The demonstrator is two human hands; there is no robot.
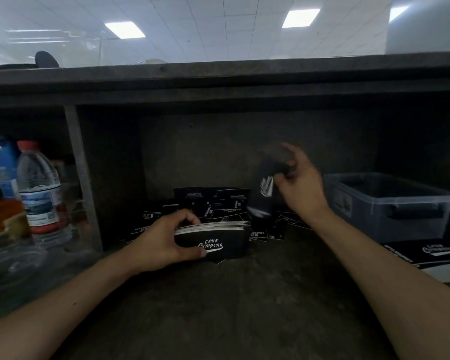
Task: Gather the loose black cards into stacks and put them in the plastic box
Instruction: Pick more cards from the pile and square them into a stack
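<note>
From the head view, the left hand grips a stack of black cards standing on edge on the table, its fingers curled over the top. The right hand is raised and pinches a blurred black card. Loose cards lie heaped behind the stack. The plastic box stands open at the right, well apart from it.

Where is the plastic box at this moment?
In the head view the plastic box stands at the far right of the shelf, to the right of the right hand, which holds a card, and just behind a black printed item.
</note>
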